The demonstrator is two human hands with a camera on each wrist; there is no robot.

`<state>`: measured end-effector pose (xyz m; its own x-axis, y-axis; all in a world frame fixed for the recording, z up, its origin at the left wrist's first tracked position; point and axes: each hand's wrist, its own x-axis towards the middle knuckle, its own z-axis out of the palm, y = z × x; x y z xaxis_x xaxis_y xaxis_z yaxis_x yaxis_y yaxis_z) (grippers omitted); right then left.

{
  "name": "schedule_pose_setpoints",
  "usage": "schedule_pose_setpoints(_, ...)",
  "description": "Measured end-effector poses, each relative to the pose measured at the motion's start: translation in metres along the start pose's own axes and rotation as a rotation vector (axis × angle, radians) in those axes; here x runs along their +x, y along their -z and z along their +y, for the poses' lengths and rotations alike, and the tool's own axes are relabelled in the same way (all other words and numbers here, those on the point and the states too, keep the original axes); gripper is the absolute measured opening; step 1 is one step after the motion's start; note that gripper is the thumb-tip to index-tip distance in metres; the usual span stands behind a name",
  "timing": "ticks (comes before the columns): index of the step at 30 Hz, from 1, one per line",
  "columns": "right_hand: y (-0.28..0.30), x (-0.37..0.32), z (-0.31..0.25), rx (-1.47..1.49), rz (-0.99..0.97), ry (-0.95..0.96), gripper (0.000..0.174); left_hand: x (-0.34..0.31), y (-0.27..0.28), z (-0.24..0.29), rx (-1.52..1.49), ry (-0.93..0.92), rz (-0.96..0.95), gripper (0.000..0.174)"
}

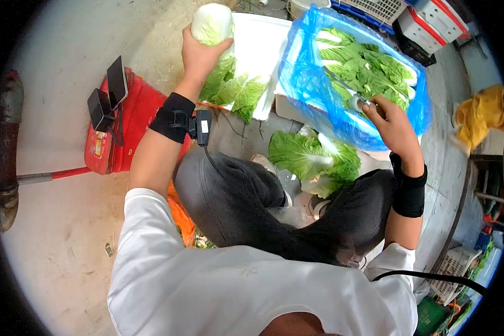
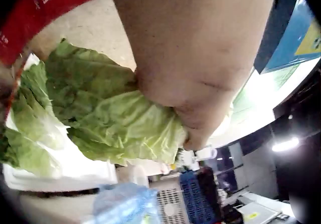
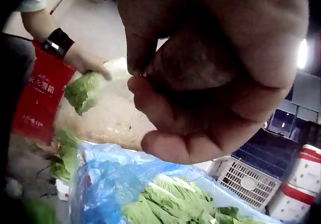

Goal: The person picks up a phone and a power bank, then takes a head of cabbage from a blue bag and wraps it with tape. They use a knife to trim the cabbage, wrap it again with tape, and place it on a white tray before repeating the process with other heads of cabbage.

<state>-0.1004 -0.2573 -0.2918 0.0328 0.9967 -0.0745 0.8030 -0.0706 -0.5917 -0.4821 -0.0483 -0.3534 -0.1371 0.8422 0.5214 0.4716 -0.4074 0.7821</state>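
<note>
My left hand grips a napa cabbage near its pale base, the leafy end pointing down toward me. The left wrist view shows the green leaves spreading out beyond the hand. Below the held cabbage, another cabbage's leaves lie on a white foam board. Over the near edge of the blue-lined box, my right hand grips a knife by its pale handle. Its thin blade points up and left across the cabbages in the box. In the right wrist view, the curled fingers hide the handle.
A blue plastic bag lines the box. Loose cabbage leaves lie between my legs. At left stands a red case with a phone-like device on it. Crates and white-and-red boxes are stacked at the back right.
</note>
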Motion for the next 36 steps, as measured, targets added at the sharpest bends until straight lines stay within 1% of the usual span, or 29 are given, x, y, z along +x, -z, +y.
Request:
schedule_pose_setpoints(2,-0.005,0.009,-0.006,0.004,0.008,0.034,0.032,0.005,-0.003,-0.022,0.215,-0.035,-0.012,0.094)
schedule_pose_setpoints(3,-0.008,0.013,-0.009,0.009,0.011,0.056,0.032,0.004,-0.006,-0.03,0.21,-0.034,-0.01,0.094)
schedule_pose_setpoints(5,-0.009,0.024,-0.017,-0.009,-0.005,0.022,0.031,-0.003,-0.014,-0.047,0.333,0.074,-0.173,0.103)
schedule_pose_setpoints(6,-0.011,0.031,-0.017,0.024,0.002,0.047,0.031,-0.009,-0.024,-0.059,0.531,0.005,-0.153,0.103)
schedule_pose_setpoints(7,-0.014,0.037,-0.017,0.057,0.008,0.071,0.031,-0.012,-0.034,-0.073,0.525,0.008,-0.158,0.103)
schedule_pose_setpoints(8,-0.02,0.045,-0.017,0.054,0.007,0.063,0.031,-0.016,-0.041,-0.076,0.502,-0.01,-0.268,0.103)
schedule_pose_setpoints(9,-0.028,0.052,-0.022,0.22,-0.005,0.044,0.03,-0.019,-0.046,-0.079,0.473,-0.028,-0.378,0.103)
schedule_pose_setpoints(10,-0.037,0.062,-0.025,0.389,-0.021,0.028,0.03,-0.025,-0.053,-0.081,0.562,-0.041,-0.409,0.103)
schedule_pose_setpoints(11,-0.044,0.072,-0.029,0.399,-0.083,0.012,0.029,-0.029,-0.059,-0.083,0.557,-0.031,-0.413,0.103)
schedule_pose_setpoints(13,-0.065,0.1,-0.033,0.42,-0.176,-0.029,0.029,-0.028,-0.071,-0.089,0.399,0.132,-0.535,0.098)
schedule_pose_setpoints(14,-0.075,0.114,-0.035,0.429,-0.207,-0.027,0.029,-0.031,-0.085,-0.111,0.331,0.094,-0.462,0.097)
schedule_pose_setpoints(15,-0.084,0.128,-0.037,0.437,-0.237,-0.025,0.029,-0.027,-0.092,-0.118,0.322,0.09,-0.459,0.097)
schedule_pose_setpoints(16,-0.091,0.14,-0.037,0.359,-0.218,-0.007,0.029,-0.024,-0.1,-0.125,0.221,0.169,-0.452,0.095)
schedule_pose_setpoints(17,-0.096,0.151,-0.038,0.379,-0.252,-0.044,0.03,-0.018,-0.109,-0.134,0.118,0.245,-0.446,0.094)
schedule_pose_setpoints(19,-0.106,0.169,-0.038,0.437,-0.266,-0.091,0.029,-0.006,-0.132,-0.151,0.126,0.236,-0.422,0.091)
schedule_pose_setpoints(20,-0.111,0.176,-0.032,0.464,-0.271,-0.115,0.026,-0.001,-0.144,-0.159,0.137,0.275,-0.412,0.092)
schedule_pose_setpoints(21,-0.119,0.184,-0.021,0.431,-0.25,-0.074,0.025,0.004,-0.157,-0.167,0.151,0.315,-0.401,0.092)
schedule_pose_setpoints(23,-0.125,0.193,-0.002,0.386,-0.258,-0.036,0.026,0.012,-0.183,-0.183,0.185,0.33,-0.423,0.093)
schedule_pose_setpoints(24,-0.126,0.194,-0.001,0.408,-0.232,-0.052,0.031,0.018,-0.195,-0.187,0.226,0.344,-0.448,0.093)
schedule_pose_setpoints(25,-0.122,0.195,-0.001,0.475,-0.272,-0.134,0.033,0.024,-0.205,-0.191,0.219,0.344,-0.452,0.093)
schedule_pose_setpoints(27,-0.114,0.198,-0.005,0.548,-0.327,-0.278,0.034,0.035,-0.227,-0.194,0.279,0.399,-0.516,0.095)
schedule_pose_setpoints(31,-0.109,0.2,-0.015,0.618,-0.29,-0.347,0.036,0.056,-0.274,-0.219,0.276,0.436,-0.62,0.095)
schedule_pose_setpoints(33,-0.114,0.202,-0.015,0.723,-0.191,-0.305,0.038,0.064,-0.297,-0.232,0.254,0.472,-0.619,0.095)
schedule_pose_setpoints(34,-0.117,0.202,-0.013,0.781,-0.169,-0.312,0.038,0.065,-0.308,-0.237,0.264,0.495,-0.618,0.094)
schedule_pose_setpoints(35,-0.119,0.204,-0.011,0.775,-0.165,-0.323,0.038,0.065,-0.319,-0.243,0.256,0.497,-0.627,0.094)
schedule_pose_setpoints(36,-0.122,0.204,-0.01,0.809,-0.154,-0.324,0.038,0.06,-0.326,-0.249,0.296,0.474,-0.599,0.092)
